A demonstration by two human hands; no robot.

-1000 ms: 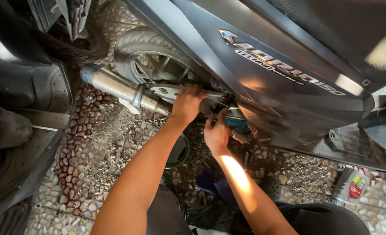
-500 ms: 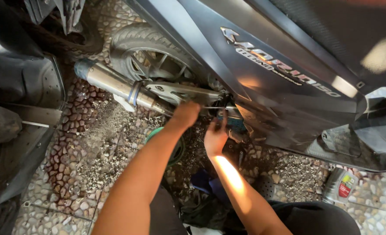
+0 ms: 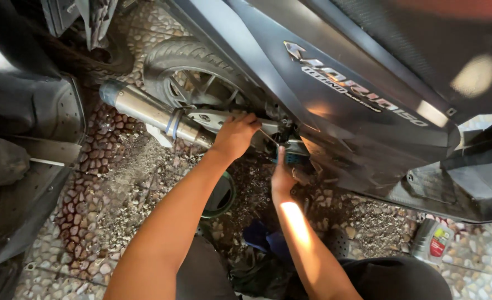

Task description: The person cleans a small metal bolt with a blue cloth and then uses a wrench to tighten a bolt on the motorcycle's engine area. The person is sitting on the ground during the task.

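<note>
Right hand (image 3: 282, 178): fingers closed upward around a short blue-gripped tool (image 3: 290, 158), thumb side toward the camera; grip fully closed, tip of the tool hidden under the bodywork.

Left hand (image 3: 237, 133): fingers curled over the edge of a silver cast-metal bracket (image 3: 210, 118), knuckles up. A thin dark metal rod (image 3: 268, 139) running from those fingers down toward the blue grip; impossible to tell whether pinched or merely touched.

Work point: the dark gap below the matt grey plastic side panel (image 3: 340, 111) of a scooter, just behind the black rear tyre (image 3: 185, 58) and beside the root of the silver cylindrical exhaust pipe (image 3: 146, 111).

Step in hand, as judged: a fastener or fitting in that gap engaged with the tool, 1 hand steadying, 1 hand driving.

Requirement for further tool movement: firm seating on the hidden fitting, clearance from panel edge and exhaust.

Around: green round basin (image 3: 224, 194) on the pebble-set floor (image 3: 90, 189) directly under both forearms; 1 grey plastic bottle with red label (image 3: 430, 240) well apart at right.
</note>
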